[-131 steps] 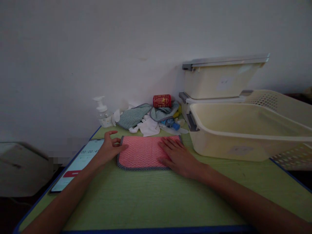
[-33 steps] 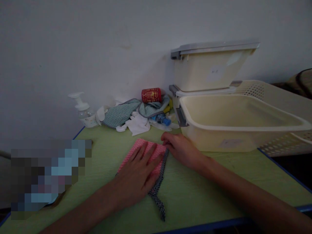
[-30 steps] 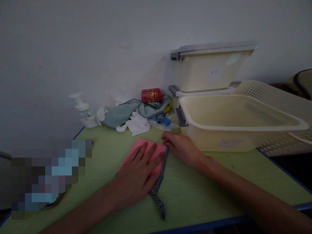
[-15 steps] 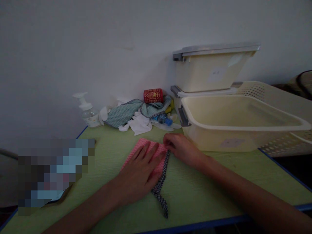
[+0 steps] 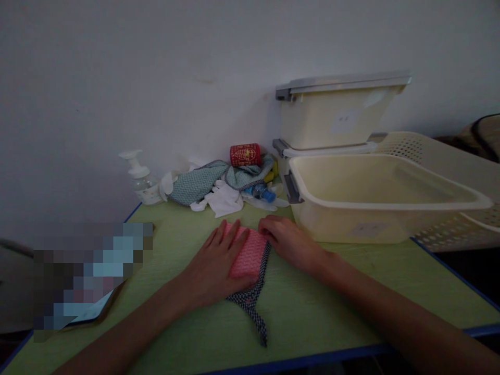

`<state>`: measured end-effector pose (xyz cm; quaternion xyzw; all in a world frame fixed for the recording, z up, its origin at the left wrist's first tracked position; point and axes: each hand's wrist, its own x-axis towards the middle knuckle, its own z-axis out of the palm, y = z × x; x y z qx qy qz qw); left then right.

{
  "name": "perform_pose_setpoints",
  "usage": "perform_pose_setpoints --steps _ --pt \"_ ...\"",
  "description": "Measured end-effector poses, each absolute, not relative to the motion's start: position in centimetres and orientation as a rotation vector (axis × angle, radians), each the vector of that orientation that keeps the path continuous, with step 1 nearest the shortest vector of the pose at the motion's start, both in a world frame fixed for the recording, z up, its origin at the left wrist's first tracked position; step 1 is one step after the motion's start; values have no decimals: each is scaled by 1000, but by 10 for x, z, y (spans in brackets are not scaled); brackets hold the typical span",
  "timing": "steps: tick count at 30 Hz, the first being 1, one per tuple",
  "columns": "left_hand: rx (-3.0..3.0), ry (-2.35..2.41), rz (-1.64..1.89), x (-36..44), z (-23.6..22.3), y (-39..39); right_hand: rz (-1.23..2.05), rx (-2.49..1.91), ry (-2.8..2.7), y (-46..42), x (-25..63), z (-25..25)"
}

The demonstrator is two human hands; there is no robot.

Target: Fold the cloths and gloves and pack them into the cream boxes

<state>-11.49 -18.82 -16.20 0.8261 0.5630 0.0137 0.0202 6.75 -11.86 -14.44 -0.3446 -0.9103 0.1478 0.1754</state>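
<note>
A pink cloth (image 5: 247,254) with a black-and-white checked edge lies folded small on the green table (image 5: 320,302). My left hand (image 5: 213,268) lies flat on the cloth's left part, fingers stretched out and pressing down. My right hand (image 5: 289,242) rests at the cloth's far right corner, fingers curled against the fold. A loose checked strip (image 5: 255,315) of the edging trails toward me.
An open cream bin (image 5: 380,200) stands right of my right hand, with a lidded bin (image 5: 339,112) and a perforated basket (image 5: 437,156) behind. Against the wall lie teal cloths (image 5: 199,182), white gloves (image 5: 224,199), a red can (image 5: 245,154) and a pump bottle (image 5: 142,179).
The cloth was spread wide several seconds ago and is now folded narrow. In the last second my left hand slid left across it and the pink part became narrower.
</note>
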Motion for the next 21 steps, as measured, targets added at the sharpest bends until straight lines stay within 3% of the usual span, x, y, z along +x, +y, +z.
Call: perform_pose_setpoints --steps 8,17,21 --pt "2491 1821 62 -112 -163 -190 282 -526 -2732 -138 59 -145" --pt "2299 1949 -34 -105 -157 -187 317 -604 -2742 -133 57 -146" --pt "2418 1699 -56 -121 -154 -187 337 -537 -2726 -127 59 -146"
